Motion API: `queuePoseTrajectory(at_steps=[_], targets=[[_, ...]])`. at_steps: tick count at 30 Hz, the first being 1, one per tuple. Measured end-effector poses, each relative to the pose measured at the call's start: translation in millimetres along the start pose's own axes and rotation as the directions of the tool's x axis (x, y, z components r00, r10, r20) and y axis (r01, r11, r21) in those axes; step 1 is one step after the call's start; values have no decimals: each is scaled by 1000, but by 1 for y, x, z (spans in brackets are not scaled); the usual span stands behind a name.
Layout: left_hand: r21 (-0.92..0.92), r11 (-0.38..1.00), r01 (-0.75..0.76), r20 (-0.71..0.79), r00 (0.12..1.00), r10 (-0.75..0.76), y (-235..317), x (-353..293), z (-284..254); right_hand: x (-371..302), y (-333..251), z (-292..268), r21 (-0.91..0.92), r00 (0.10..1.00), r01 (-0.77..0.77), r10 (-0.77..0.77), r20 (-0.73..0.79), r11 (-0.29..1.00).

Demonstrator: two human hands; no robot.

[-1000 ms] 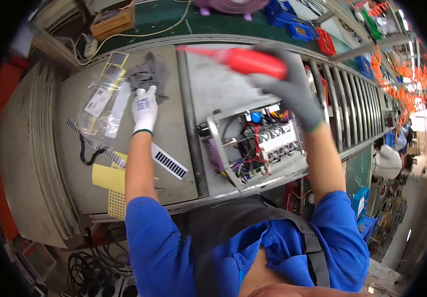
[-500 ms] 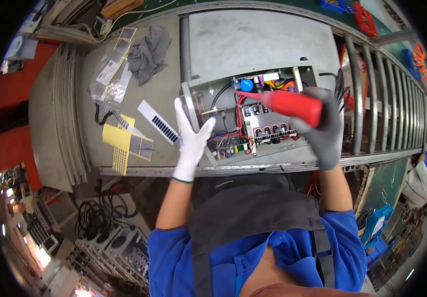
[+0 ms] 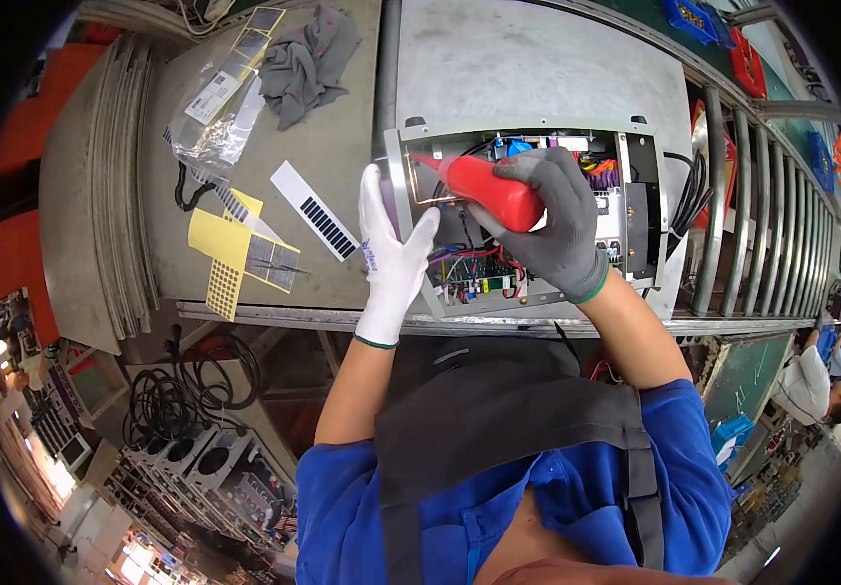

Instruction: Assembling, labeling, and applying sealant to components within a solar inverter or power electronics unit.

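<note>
Here, my right hand (image 3: 557, 229), in a grey glove, has its grip wrapped around a red squeeze bottle (image 3: 484, 190), nozzle pointing left into the open metal housing (image 3: 528, 78) on the table (image 3: 343, 127). My left hand (image 3: 391, 253), white-gloved, lies flat with fingers spread against the housing's left edge, holding nothing. Coloured wiring (image 3: 469, 273) sits below the bottle. Left of it: yellow label sheets (image 3: 221, 249), a grey rag (image 3: 304, 58).

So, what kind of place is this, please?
Probably a factory assembly line: a metal workbench carries an open electrical box full of wiring, a roller conveyor runs beside it, and the right hand holds a red bottle at the box.
</note>
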State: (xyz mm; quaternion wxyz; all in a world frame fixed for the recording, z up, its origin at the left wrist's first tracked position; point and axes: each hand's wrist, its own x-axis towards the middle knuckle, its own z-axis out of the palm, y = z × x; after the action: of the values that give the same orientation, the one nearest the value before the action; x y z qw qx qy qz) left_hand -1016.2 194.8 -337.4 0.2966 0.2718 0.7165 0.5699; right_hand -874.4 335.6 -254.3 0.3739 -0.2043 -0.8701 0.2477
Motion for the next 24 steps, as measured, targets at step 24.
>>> queuePoseTrajectory(at_steps=[24], targets=[[-46, 999, -7, -1, 1000, 7, -3, 1, 2, 3, 22, 24, -40, 990, -136, 137, 32, 990]])
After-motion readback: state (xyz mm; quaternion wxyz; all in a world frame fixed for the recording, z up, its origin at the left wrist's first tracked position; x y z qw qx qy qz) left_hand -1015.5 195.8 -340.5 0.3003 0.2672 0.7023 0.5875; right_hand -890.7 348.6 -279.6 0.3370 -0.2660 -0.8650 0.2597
